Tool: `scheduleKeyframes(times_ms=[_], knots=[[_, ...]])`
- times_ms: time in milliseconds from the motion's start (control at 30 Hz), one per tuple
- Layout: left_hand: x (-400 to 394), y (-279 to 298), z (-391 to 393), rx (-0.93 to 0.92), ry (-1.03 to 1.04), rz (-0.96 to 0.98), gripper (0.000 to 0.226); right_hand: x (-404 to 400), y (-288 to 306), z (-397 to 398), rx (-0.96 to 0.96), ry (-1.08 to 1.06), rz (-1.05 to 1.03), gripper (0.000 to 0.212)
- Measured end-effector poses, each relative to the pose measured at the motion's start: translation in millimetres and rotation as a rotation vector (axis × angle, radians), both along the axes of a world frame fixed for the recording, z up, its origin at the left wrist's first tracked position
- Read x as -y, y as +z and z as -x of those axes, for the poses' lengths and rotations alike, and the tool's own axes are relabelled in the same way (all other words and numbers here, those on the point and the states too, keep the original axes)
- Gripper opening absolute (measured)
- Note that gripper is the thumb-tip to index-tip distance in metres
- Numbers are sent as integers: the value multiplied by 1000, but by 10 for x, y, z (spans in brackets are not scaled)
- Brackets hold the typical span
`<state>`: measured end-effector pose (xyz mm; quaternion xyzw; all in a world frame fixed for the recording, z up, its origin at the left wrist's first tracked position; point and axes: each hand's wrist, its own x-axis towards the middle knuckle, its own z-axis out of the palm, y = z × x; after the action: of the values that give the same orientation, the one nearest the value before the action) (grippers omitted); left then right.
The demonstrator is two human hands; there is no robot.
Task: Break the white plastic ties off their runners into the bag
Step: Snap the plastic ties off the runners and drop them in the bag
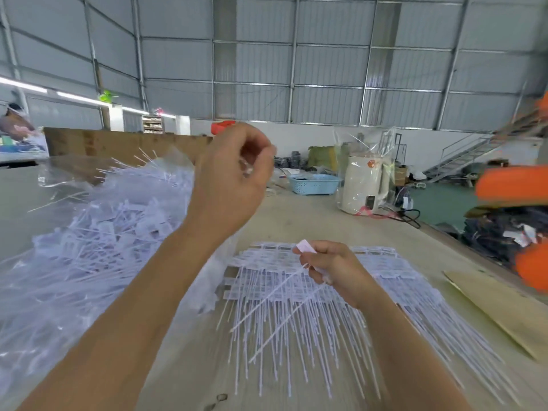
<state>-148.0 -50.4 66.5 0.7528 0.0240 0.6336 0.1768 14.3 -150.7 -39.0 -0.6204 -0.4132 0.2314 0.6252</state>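
A stack of white plastic ties on their runners [385, 295] lies flat on the table in front of me, tails pointing toward me. My right hand [332, 271] hovers over the stack and pinches two loose ties [275, 304] by their heads, their tails hanging down to the left. My left hand [234, 179] is raised above the table with its fingers curled; something small and pale shows between the fingertips, but I cannot tell what. A clear plastic bag [74, 247] full of loose white ties spreads across the left side.
A brown cardboard sheet [504, 312] lies at the table's right edge. At the far end stand a blue basket [314, 183] and a white appliance wrapped in plastic [364, 185]. A wooden board [118, 143] rises behind the bag. Orange shapes [516, 185] blur at the right.
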Motion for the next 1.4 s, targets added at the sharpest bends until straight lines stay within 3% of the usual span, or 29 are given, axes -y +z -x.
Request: scheduleKeyframes(times_ms=[67,167,233,300,367,500,600,733,1033,1100,1167,1233,1300,1400], knots=[[166,-185,-315,-198,-170,104,2,10,-29,-15,39,61,75,20],[129,-688,-752,-544,-143,368,25,5,-82,-35,140,91,122,30],[6,-1069,-902,-677,-73,521,34,-6,-119,-64,133,79,126,38],[-74,-1337,-950,-746,-177,634,29,-21,-155,-109,134,50,148,47],[-114,-1450,-939,-715,-317,753,32,-38,-181,-127,179,24,202,55],[-151,-1447,-859,-522,-320,823,34,-121,-215,-66,232,-111,206,54],[-131,-1434,-843,-459,-370,830,31,-126,-216,-68,276,-189,196,11],[-124,-1403,-866,-373,-415,866,27,-108,-213,-28,389,-111,266,46],[-210,-1458,-957,-479,-144,876,47,-135,-159,72,1189,-319,464,21],[-321,-1488,-957,-516,-20,902,32,-100,-50,111,1079,-347,218,22],[-471,-1483,-897,-455,-35,998,27,-51,80,130,735,-313,-131,32],[-521,-1429,-852,-363,-198,1090,29,30,176,102,320,-166,-342,38],[-411,-1361,-853,-339,-375,1142,34,76,196,79,29,-38,-354,38],[-147,-1273,-907,-416,-540,1117,53,18,126,62,-6,-63,-274,32]])
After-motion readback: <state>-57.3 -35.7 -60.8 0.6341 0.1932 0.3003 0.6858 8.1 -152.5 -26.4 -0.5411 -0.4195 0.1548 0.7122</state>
